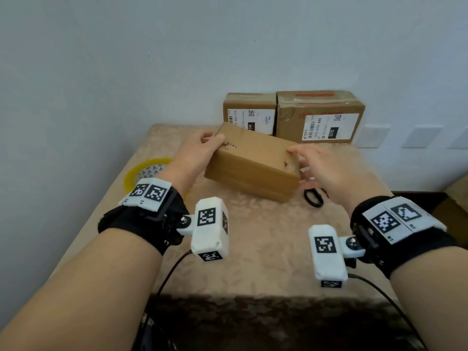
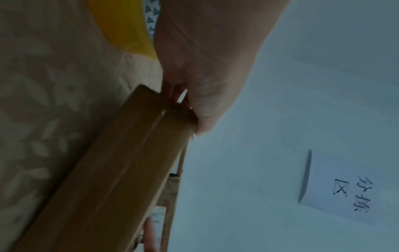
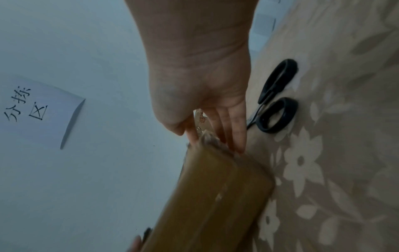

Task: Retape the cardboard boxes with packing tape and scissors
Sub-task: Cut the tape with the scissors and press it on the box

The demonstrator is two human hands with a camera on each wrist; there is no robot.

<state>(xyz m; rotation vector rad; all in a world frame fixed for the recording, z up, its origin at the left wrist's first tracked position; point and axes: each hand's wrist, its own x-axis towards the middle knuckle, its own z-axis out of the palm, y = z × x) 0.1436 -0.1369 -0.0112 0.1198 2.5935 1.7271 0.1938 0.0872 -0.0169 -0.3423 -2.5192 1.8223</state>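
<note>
Left hand: we see our left hand [image 1: 200,153] at the left end of the plain cardboard box [image 1: 253,165], thumb on top near the corner and the other fingers wrapped round the end face, so it grips that end.
Right hand: our right hand [image 1: 321,168] is at the box's right end with the fingers [image 3: 235,126] straight and laid flat against the torn end face; they touch it without curling round it.
Box in hand: the plain cardboard box sits between our 2 hands near the middle of the table [image 1: 253,249], turned at a slant to the table's edge. Its right end looks frayed, with a bit of clear old tape showing there. We cannot tell whether it rests fully on the table or is slightly raised.
Scissors: black-handled scissors [image 3: 274,102] lie flat on the table just beside our right hand, partly hidden under it in the head view.
Tape: a yellow roll of packing tape [image 1: 147,171] lies flat on the table's left side, just behind our left wrist, apart from the box.
Other boxes: 2 more cardboard boxes stand side by side at the back against the wall, the left labelled box [image 1: 249,114] touching the right labelled box [image 1: 320,117]; each shows a white shipping label on its front.
Table cover: a beige cloth with a pale flower pattern.
Wall: a white paper sign [image 3: 41,110] with handwritten characters hangs on the pale wall.
</note>
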